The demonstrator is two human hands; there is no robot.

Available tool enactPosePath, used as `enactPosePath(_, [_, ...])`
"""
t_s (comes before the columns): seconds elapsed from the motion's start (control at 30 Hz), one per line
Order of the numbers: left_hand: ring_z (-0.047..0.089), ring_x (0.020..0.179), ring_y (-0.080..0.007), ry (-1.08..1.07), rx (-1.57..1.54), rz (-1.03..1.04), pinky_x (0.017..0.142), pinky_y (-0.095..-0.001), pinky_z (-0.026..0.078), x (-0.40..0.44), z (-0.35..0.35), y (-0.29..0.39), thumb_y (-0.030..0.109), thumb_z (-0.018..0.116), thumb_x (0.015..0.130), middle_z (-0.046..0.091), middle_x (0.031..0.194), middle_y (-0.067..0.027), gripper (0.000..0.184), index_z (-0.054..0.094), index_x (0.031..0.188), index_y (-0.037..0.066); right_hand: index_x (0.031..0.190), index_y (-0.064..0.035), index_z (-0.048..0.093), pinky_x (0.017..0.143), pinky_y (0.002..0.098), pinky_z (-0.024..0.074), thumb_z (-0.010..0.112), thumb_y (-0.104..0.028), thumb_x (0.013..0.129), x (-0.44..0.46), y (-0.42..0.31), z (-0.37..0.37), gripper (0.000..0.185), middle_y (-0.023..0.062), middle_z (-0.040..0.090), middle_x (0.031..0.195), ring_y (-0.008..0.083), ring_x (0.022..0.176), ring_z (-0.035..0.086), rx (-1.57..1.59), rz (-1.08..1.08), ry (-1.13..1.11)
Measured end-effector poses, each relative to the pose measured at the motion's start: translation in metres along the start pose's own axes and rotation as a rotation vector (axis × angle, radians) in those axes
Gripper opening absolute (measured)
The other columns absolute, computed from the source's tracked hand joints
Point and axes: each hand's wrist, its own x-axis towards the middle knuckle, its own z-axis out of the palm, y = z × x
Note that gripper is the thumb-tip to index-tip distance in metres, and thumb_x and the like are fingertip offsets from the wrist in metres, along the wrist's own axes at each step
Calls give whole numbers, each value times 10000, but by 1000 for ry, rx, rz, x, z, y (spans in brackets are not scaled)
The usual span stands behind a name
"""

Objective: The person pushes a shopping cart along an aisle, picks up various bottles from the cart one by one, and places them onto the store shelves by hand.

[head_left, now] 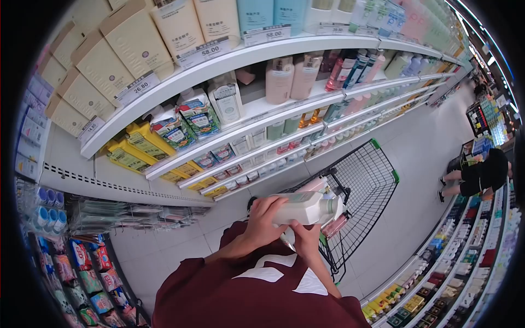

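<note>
A white bottle [302,207] is held in front of my chest, lying nearly sideways with its cap end toward the right. My left hand [264,220] is closed around its base end. Near the cap end, my right hand [306,238] grips the bottle from below, its thumb against the side. Just beyond the bottle stands a black wire shopping cart [365,188] with green corners. Pink items [335,225] in the cart are partly hidden by the bottle.
A curved white shelf [257,52] with boxes, bottles and price tags runs along the left and ahead. Packets hang on a rack [90,273] at lower left. Another person [481,175] in black stands at right, near more shelves [443,268]. Grey tiled floor [418,145] lies between.
</note>
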Motion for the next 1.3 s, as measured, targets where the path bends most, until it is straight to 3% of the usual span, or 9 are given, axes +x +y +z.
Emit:
enactPosePath(0.1, [567, 1194, -318, 18, -76, 73, 1005, -467, 409, 33, -3, -17, 102, 832, 635, 575, 1290, -120, 706, 577, 1292, 57, 1410, 14, 397, 1034, 375, 453, 790, -85, 803, 24, -13, 24, 731, 129, 551, 1297, 242, 1195, 565, -88, -72, 28])
enactPosePath(0.17, [540, 1240, -327, 106, -78, 152, 1053, -515, 371, 61, -6, -24, 59, 802, 636, 563, 1302, -131, 723, 563, 1318, 47, 1382, 35, 438, 1022, 377, 463, 818, -123, 788, 50, -16, 39, 722, 123, 578, 1264, 238, 1162, 584, -131, -314, 49])
enactPosePath(0.3, [502, 1284, -383, 228, -106, 210, 1095, -562, 328, 108, -17, -38, 3, 740, 661, 519, 1382, -166, 728, 547, 1362, 40, 1354, 41, 482, 938, 356, 517, 854, -155, 757, 105, -33, 73, 731, 131, 605, 1249, 215, 1113, 615, -308, -350, 74])
enactPosePath(0.47, [459, 1316, -396, 193, -146, 264, 1083, -493, 380, 134, -31, -70, -21, 671, 719, 440, 1445, -241, 691, 524, 1393, -4, 1139, 48, 660, 827, 315, 533, 786, -109, 796, 168, -40, 123, 397, 97, 711, 1063, 181, 926, 677, -309, -382, 99])
enactPosePath(0.57, [413, 1366, -426, 58, -305, 174, 1134, -469, 351, 138, -38, -91, -47, 645, 722, 414, 1458, -257, 704, 493, 1410, -29, 1135, 43, 663, 831, 312, 532, 788, -121, 798, 199, -36, 138, 396, 94, 710, 1065, 178, 937, 675, -347, -383, 89])
enactPosePath(0.73, [322, 1439, -451, 33, -345, 89, 1174, -456, 313, 168, -56, -125, -47, 569, 766, 290, 1553, -282, 810, 289, 1526, -33, 1245, 49, 524, 872, 324, 541, 851, -27, 716, 242, -26, 166, 627, 124, 643, 1128, 208, 981, 668, -350, -366, 89])
enactPosePath(0.97, [327, 1417, -450, 55, -427, -26, 1173, -461, 305, 172, -48, -153, -37, 567, 762, 315, 1517, -288, 835, 250, 1534, -45, 1301, 43, 436, 872, 326, 545, 841, -28, 729, 273, -6, 176, 704, 140, 603, 1175, 226, 1052, 644, -389, -338, 54])
enactPosePath(1.1, [362, 1416, -391, 116, -439, -37, 1155, -468, 368, 172, -45, -162, -75, 559, 762, 318, 1516, -254, 828, 247, 1529, -38, 1380, 20, 329, 967, 340, 501, 828, 13, 705, 283, 3, 187, 839, 135, 500, 1275, 224, 1153, 567, -365, -393, 41])
enactPosePath(1.3, [342, 1439, -386, 61, -434, -24, 1195, -466, 305, 173, -50, -170, -89, 529, 774, 297, 1532, -257, 822, 218, 1534, -44, 1468, -26, 252, 1062, 367, 443, 821, 20, 698, 298, 21, 188, 959, 128, 424, 1356, 244, 1272, 476, -245, -448, -2])
